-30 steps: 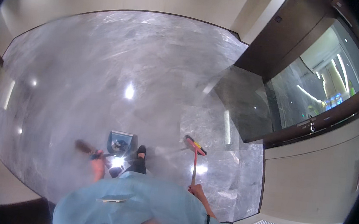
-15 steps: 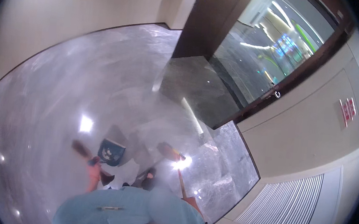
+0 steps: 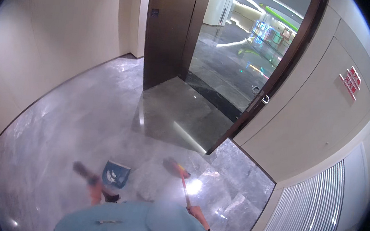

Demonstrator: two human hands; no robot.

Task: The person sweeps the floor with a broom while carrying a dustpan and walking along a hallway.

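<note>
My left hand (image 3: 94, 192), at the lower left, is closed around a dark, blurred handle. Beside it is a blue dustpan (image 3: 119, 175) with pale bits of litter in it; the join between handle and pan is not clear. On the lower right, my right hand (image 3: 196, 211) grips the stick of a broom (image 3: 184, 189). Its stick is reddish, and its yellow, red and dark head is blurred over the floor.
Grey marble floor (image 3: 81, 128) spreads around me. Ahead, a brown door (image 3: 168, 33) stands open onto a lit hall. Along the right runs a pale wall (image 3: 300, 117) with red lettering and a white slatted vent (image 3: 312, 201). Another pale wall (image 3: 68, 28) curves along the left.
My view has shifted, with the doorway now further left and lower. Both hands, the dustpan and the broom head sit lower in the picture. Both hands keep their hold.
</note>
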